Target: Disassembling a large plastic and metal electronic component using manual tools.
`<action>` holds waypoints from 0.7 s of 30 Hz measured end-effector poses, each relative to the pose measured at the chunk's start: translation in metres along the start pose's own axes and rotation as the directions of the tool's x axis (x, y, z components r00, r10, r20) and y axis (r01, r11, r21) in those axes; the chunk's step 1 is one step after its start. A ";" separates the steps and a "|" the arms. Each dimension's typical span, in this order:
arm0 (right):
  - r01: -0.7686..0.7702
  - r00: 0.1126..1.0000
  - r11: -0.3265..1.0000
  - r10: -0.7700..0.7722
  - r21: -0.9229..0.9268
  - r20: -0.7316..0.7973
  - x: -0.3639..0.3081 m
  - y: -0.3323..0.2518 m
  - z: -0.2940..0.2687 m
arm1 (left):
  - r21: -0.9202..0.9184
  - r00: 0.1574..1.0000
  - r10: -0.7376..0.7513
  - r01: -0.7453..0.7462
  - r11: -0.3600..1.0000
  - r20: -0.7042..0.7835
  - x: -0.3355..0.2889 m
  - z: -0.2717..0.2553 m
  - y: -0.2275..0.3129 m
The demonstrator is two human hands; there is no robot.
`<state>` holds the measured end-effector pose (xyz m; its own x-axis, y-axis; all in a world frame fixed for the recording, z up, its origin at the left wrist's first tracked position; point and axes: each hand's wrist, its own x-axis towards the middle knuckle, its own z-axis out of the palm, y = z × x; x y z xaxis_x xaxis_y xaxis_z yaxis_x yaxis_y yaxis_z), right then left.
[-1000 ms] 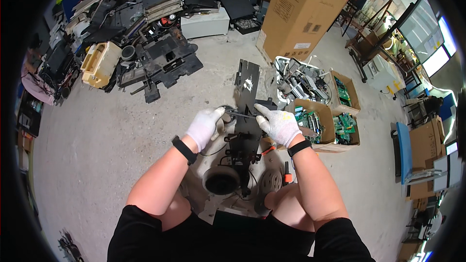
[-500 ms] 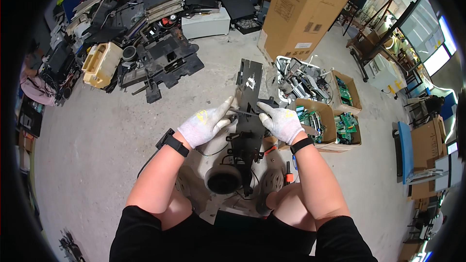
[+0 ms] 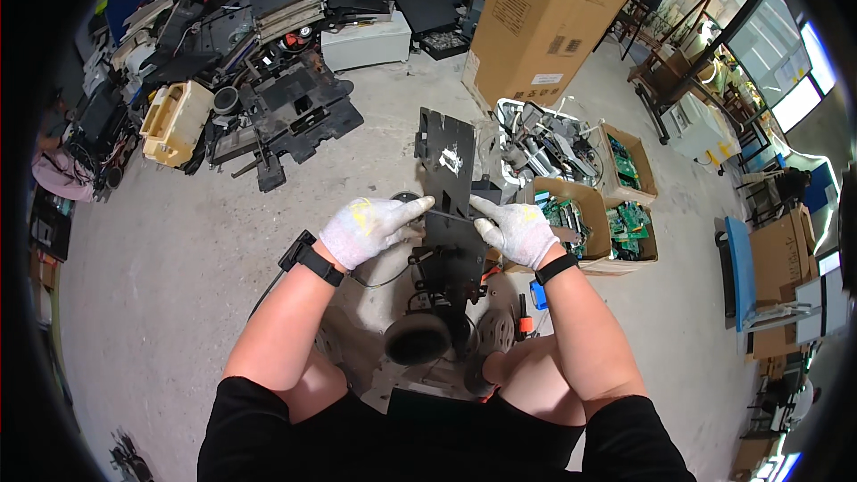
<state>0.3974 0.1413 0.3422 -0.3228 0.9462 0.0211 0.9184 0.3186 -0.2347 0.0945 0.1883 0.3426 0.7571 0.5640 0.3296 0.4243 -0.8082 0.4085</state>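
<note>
A long black machine frame (image 3: pixel 446 156) stands tilted between my legs, with a torn white patch on its upper plate and a round black wheel-like part (image 3: pixel 417 339) at its near end. My left hand (image 3: pixel 361 230), in a white glove, is at its left edge, index finger stretched toward the plate. On the opposite edge is my gloved right hand (image 3: pixel 520 230), thumb and fingers bent. A thin dark rod or cable (image 3: pixel 453 215) runs across the plate between my fingertips; both hands appear to pinch its ends. Parts under my fingers are hidden.
Cardboard boxes of green circuit boards (image 3: pixel 571 214) and a white bin of metal parts (image 3: pixel 544 147) stand at right, before a tall carton (image 3: pixel 540 27). Dismantled black parts (image 3: pixel 295 112) are heaped at far left. An orange-and-black tool (image 3: pixel 525 321) lies near my right leg.
The frame has turned slightly, showing more of its plate's face, and its round part has shifted a little right and nearer. Both hands stay at its edges. The whole view has moved slightly.
</note>
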 end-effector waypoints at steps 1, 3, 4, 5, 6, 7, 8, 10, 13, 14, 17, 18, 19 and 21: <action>0.003 1.000 1.000 -0.003 -0.005 0.009 -0.001 0.000 -0.001 | 0.000 1.000 0.000 0.000 1.000 0.001 0.000 0.000 -0.002; 0.016 1.000 1.000 -0.016 -0.010 -0.004 -0.003 0.003 0.002 | 0.032 0.991 0.069 -0.066 0.997 -0.119 -0.001 0.002 -0.012; 0.031 0.999 0.999 -0.031 -0.015 -0.016 -0.003 0.004 0.002 | 0.035 0.991 0.068 -0.065 0.997 -0.118 -0.003 0.005 -0.016; 0.033 0.999 0.999 -0.034 -0.013 -0.017 -0.003 0.003 0.002 | 0.147 0.990 0.111 -0.098 0.984 -0.085 -0.003 0.009 -0.019; 0.030 0.999 1.000 -0.030 -0.003 -0.013 -0.004 0.001 0.002 | 0.257 0.988 0.150 -0.133 0.957 -0.048 -0.005 0.011 -0.023; 0.023 1.000 1.000 -0.023 0.006 -0.009 -0.005 0.002 0.002 | 0.258 0.987 0.151 -0.134 0.957 -0.048 -0.004 0.012 -0.022; 0.022 1.000 1.000 -0.022 0.005 -0.011 -0.006 0.003 0.001 | 0.197 0.992 0.086 -0.067 0.978 -0.092 -0.003 0.012 -0.021; 0.025 1.000 1.000 -0.025 -0.005 -0.015 -0.008 0.005 0.001 | 0.132 0.991 0.022 -0.005 0.991 -0.128 0.003 0.009 -0.014; 0.032 0.999 0.999 -0.032 -0.002 -0.032 -0.008 0.006 0.002 | 0.073 0.961 0.121 -0.106 0.992 -0.248 0.011 0.004 -0.002; 0.033 0.999 0.999 -0.033 -0.001 -0.034 -0.008 0.004 0.002 | 0.081 0.965 0.159 -0.145 0.986 -0.206 0.008 0.007 -0.007; 0.025 1.000 1.000 -0.025 0.014 -0.015 -0.008 0.003 0.002 | 0.054 0.972 0.183 -0.177 0.983 -0.149 0.009 0.007 -0.007; 0.018 1.000 1.000 -0.018 0.009 -0.003 -0.009 0.004 0.001 | 0.020 0.977 0.167 -0.166 0.986 -0.132 0.009 0.007 -0.005; 0.011 1.000 1.000 -0.011 0.005 0.008 -0.010 0.004 -0.001 | 0.020 0.977 0.168 -0.167 0.986 -0.132 0.009 0.006 -0.003; -0.004 1.000 1.000 0.004 0.009 0.025 -0.010 0.003 -0.004 | -0.061 0.989 0.116 -0.121 0.991 -0.087 0.009 0.006 0.005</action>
<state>0.4048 0.1332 0.3454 -0.3249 0.9458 -0.0039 0.9176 0.3142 -0.2434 0.1061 0.1884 0.3424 0.7551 0.4793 0.4473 0.2981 -0.8587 0.4170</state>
